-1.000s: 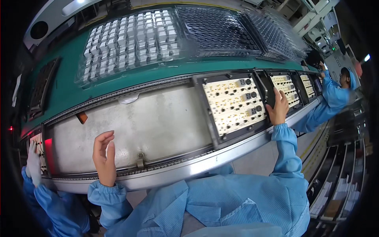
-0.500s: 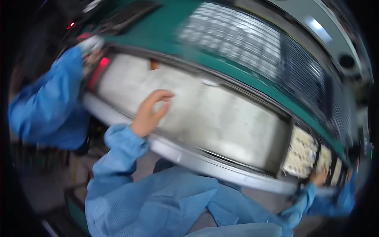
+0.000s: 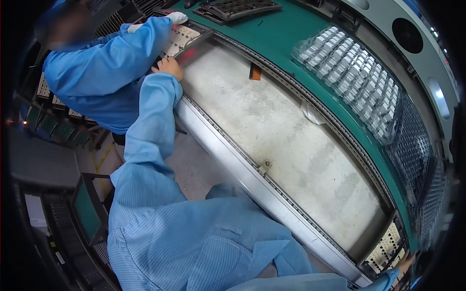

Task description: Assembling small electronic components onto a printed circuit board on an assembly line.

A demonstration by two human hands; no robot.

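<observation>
Stretched out to the far left, my left hand (image 3: pixel 170 67) has its fingers curled over the near corner of a framed cream board (image 3: pixel 180 40) on the conveyor. A person's white-gloved hand (image 3: pixel 177 18) rests at that board's far side. At the lower right, my right hand (image 3: pixel 406 263) lies with fingers extended beside another framed cream board (image 3: pixel 386 246) dotted with dark parts. Its fingertips are small and partly blurred. Between the two boards runs the long pale bed (image 3: pixel 291 145) of the conveyor, edged by metal rails.
Clear trays of white parts (image 3: pixel 349 72) and black trays (image 3: pixel 412 145) lie on the green mat (image 3: pixel 286 24) beyond the conveyor. Dark racks (image 3: pixel 238 7) sit at the back. A small bracket (image 3: pixel 265 166) stands on the near rail (image 3: pixel 218 140). Another person (image 3: pixel 97 77) works at the left.
My left hand has moved left and away from me, from above the pale bed to the framed board. The view has turned, and my right hand sits nearer the lower right edge.
</observation>
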